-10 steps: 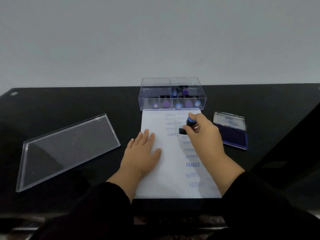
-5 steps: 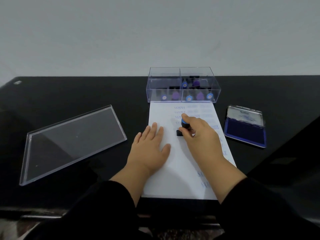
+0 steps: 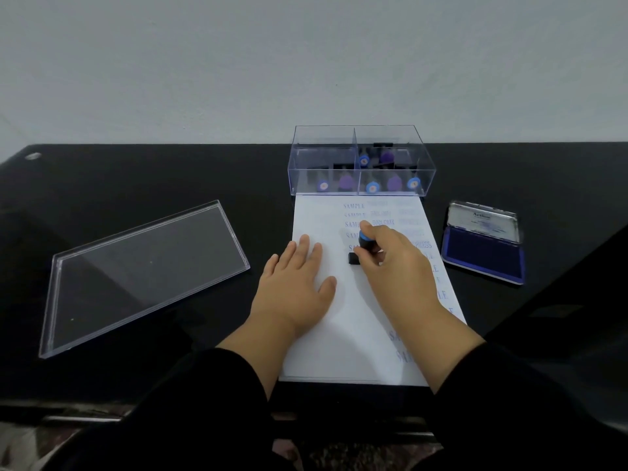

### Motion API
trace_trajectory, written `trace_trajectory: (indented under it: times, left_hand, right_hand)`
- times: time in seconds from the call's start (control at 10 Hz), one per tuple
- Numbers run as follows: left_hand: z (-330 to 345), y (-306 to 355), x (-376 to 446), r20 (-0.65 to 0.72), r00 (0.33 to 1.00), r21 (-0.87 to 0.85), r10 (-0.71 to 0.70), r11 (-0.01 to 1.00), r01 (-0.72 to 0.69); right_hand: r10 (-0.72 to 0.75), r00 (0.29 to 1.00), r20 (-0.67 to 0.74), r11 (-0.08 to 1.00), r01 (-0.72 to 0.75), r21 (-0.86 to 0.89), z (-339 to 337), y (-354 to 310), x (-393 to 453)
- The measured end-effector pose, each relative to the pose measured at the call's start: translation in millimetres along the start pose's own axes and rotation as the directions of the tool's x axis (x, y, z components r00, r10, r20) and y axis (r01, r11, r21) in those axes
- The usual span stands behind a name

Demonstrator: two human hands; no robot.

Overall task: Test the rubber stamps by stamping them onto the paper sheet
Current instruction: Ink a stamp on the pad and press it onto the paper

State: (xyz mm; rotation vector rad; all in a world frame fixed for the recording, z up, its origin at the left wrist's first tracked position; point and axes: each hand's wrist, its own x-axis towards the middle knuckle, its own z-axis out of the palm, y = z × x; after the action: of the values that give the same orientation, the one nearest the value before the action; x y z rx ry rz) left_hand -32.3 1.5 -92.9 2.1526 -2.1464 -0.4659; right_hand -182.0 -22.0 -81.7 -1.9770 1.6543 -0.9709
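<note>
Two hands on white paper sheet (image 3: 343, 334) — left hand (image 3: 295, 287) flat, fingers spread. Right hand (image 3: 397, 263) w/ grip pinching round blue-capped rubber stamp (image 3: 363, 244), black rectangular base on sheet, glossy black surface (image 3: 170, 178).

An office-style desk is showing here: a glossy black desk (image 3: 136, 171) is sitting against a plain pale wall (image 3: 306, 62). Stationery is lying across it, which is pointing to paperwork: a white sheet (image 3: 323, 226) is carrying rows of blue "SAMPLE" prints, an open ink pad (image 3: 482, 253) is lying to its right, and a clear box (image 3: 356, 158) is holding stamps (image 3: 372, 187) with blue and purple knobs. The box's lid (image 3: 142, 266) is lying to the left.
</note>
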Motion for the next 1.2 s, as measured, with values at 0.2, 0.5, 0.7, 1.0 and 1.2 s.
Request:
trace_trajectory:
  times: [0.2, 0.5, 0.7, 1.0, 1.2]
  left_hand:
    - [0.0, 0.1, -1.5, 0.001, 1.0, -0.008, -0.004, 1.0, 0.004]
    - [-0.7, 0.6, -2.2, 0.002, 1.0, -0.008, -0.005, 1.0, 0.005]
    - [0.3, 0.9, -1.1, -0.005, 1.0, -0.004, -0.01, 1.0, 0.01]
    - [0.6, 0.6, -1.3, -0.005, 1.0, -0.01, -0.012, 1.0, 0.012]
    - [-0.4, 0.7, -0.8, 0.0, 1.0, -0.006, -0.009, 1.0, 0.008]
  right_hand:
    - [-0.026, 0.999, -0.021, 1.0, 0.025, -0.005, 1.2, -0.6, -1.2]
    - [0.187, 0.949, -0.252, 0.909, -0.069, 0.412, -10.4, 8.3, 3.9]
    - [0.228, 0.934, -0.277, 0.868, -0.066, 0.492, -15.6, 14.7, 7.3]
    - [0.215, 0.94, -0.265, 0.862, -0.056, 0.503, -15.0, 15.0, 6.9]
    - [0.215, 0.94, -0.264, 0.872, -0.063, 0.485, -14.1, 17.4, 8.0]
